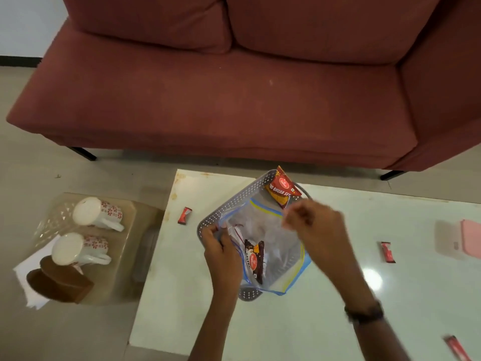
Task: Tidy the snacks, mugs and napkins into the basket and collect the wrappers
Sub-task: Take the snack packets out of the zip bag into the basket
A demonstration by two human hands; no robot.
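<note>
A grey perforated basket [229, 204] stands on the white table [312, 321]. Over it lies a clear zip bag [283, 259] with blue and yellow edges. My left hand [221, 248] pinches the bag's left edge, and my right hand [312, 220] grips its far edge. A dark snack packet [255, 259] shows beneath or inside the bag; which, I cannot tell. A red snack packet [283, 187] leans in the basket's far corner. Small red wrappers lie on the table at left [184, 215], right [387, 252] and front right [458, 347].
A clear stool [122, 256] left of the table holds two white flowered mugs [96, 213] [79, 248], brown blocks [58, 282] and white napkins [27, 277]. A pink object [466, 239] lies at the table's right edge. A red sofa [234, 100] stands behind.
</note>
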